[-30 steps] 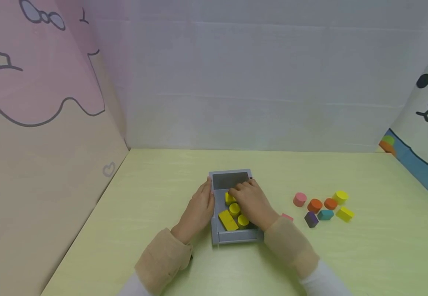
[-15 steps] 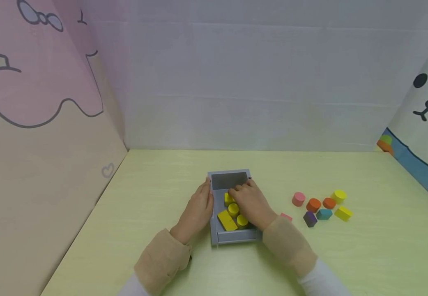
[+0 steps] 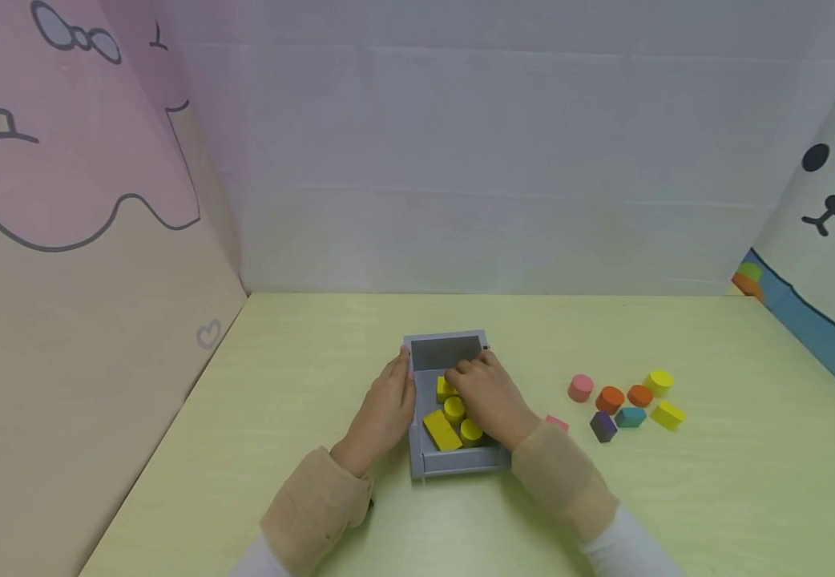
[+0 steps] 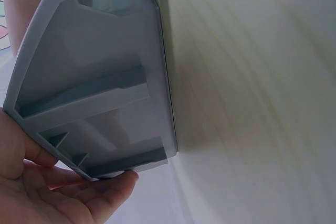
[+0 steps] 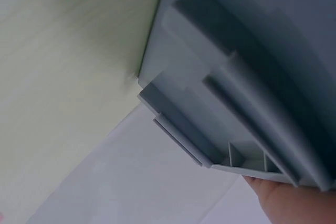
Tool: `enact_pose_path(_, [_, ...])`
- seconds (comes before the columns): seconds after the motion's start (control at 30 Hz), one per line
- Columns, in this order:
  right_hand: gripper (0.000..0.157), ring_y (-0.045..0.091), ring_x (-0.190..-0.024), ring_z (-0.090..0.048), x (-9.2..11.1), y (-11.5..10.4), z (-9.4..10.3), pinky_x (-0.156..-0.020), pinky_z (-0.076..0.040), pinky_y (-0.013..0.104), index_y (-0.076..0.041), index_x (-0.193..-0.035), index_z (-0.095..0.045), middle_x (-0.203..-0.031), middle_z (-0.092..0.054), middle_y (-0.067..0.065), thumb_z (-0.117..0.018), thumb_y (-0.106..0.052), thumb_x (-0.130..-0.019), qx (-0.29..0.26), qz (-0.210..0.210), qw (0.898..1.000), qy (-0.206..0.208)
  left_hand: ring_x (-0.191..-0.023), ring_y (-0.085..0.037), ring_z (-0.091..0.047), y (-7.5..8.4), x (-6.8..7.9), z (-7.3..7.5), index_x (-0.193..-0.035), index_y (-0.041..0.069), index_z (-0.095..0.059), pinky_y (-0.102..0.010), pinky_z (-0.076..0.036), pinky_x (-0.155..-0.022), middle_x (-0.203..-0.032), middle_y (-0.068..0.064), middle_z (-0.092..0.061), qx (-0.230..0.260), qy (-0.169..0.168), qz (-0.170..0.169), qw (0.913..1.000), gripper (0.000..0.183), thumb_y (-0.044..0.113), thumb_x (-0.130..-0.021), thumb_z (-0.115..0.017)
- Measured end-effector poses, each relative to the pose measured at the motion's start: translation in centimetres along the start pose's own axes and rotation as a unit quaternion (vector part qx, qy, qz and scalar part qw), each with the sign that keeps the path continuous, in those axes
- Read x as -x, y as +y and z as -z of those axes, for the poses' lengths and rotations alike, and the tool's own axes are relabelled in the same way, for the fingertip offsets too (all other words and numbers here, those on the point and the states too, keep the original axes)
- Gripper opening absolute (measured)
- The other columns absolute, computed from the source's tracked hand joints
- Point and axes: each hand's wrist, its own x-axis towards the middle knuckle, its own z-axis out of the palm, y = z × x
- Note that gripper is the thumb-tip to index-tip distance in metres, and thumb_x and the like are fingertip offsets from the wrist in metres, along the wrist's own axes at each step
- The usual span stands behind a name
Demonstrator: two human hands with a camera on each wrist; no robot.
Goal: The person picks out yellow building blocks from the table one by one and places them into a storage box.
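Observation:
A grey plastic box [image 3: 453, 461] with an open top holds several yellow wooden blocks. My left hand [image 3: 381, 405] lies along its left wall, fingers extended; in the left wrist view, that hand [image 4: 58, 190] has fingertips against the box's ribbed outer wall [image 4: 94, 66]. Over the right wall reaches my right hand [image 3: 490, 393], its curled fingers at a yellow block [image 3: 444, 389] in the box; its thumb is hidden. Nearer the front lie a yellow cylinder [image 3: 453, 410], a rectangular yellow block [image 3: 442, 431] and another yellow cylinder [image 3: 471, 433]. Part of the right hand [image 5: 289, 200] shows beyond the box's rim in the right wrist view.
Loose blocks lie right of the box: a pink cylinder [image 3: 580, 389], orange cylinders [image 3: 610, 400], a purple block [image 3: 603, 426], a teal block [image 3: 630, 417], a yellow cylinder [image 3: 659, 383] and a yellow block [image 3: 667, 415]. A pink block [image 3: 557, 422] sits partly behind the right wrist.
The head view has shifted slightly, so everything sits a little further left in it. Hands, box and blocks keep the same places relative to one another.

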Motion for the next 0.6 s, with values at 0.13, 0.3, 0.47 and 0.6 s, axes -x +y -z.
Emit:
enact_pose_path(0.13, [0.021,0.016,-0.085,-0.060,0.10,-0.01,0.15,-0.088,-0.042,0.034,-0.012,-0.096,-0.068,-0.092,-0.068,0.002,-0.070,-0.004,-0.077,-0.018,-0.004,1.000,0.005,-0.132,-0.028,-0.035,-0.02,-0.01,0.00,-0.142,-0.002,-0.025,-0.040,-0.034,-0.107,-0.145,-0.016,-0.034,-0.001,-0.001,0.002,1.0000,0.050,0.020,-0.099,-0.033])
enact_pose_path(0.3, [0.019,0.020,-0.088,-0.060,0.30,0.04,0.21,-0.092,-0.044,0.037,-0.010,-0.096,-0.068,-0.094,-0.068,0.004,-0.068,-0.002,-0.078,-0.051,-0.009,0.998,0.022,-0.132,-0.028,-0.035,0.10,0.04,0.08,-0.143,-0.002,-0.024,-0.041,-0.034,-0.107,-0.145,-0.017,-0.034,0.003,-0.002,0.001,1.0000,0.050,0.020,-0.099,-0.034])
enact_pose_path(0.47, [0.020,0.023,-0.094,-0.059,0.53,0.07,0.52,-0.095,-0.045,0.037,-0.009,-0.097,-0.066,-0.101,-0.065,0.006,-0.068,-0.003,-0.079,-0.079,-0.010,0.996,0.045,-0.130,-0.030,-0.038,0.04,-0.02,0.09,-0.141,-0.005,-0.027,-0.042,-0.036,-0.106,-0.143,-0.019,-0.036,0.004,0.009,-0.017,0.9998,0.049,0.018,-0.098,-0.036])
enact_pose_path(0.6, [0.022,0.024,-0.097,-0.059,0.77,0.18,1.00,-0.093,-0.048,0.038,-0.008,-0.098,-0.066,-0.105,-0.064,0.007,-0.069,-0.003,-0.077,-0.086,-0.005,0.994,0.074,-0.131,-0.029,-0.037,-0.04,-0.03,0.08,-0.141,-0.004,-0.027,-0.041,-0.036,-0.106,-0.143,-0.019,-0.036,0.008,0.007,-0.013,0.9999,0.049,0.018,-0.098,-0.035])
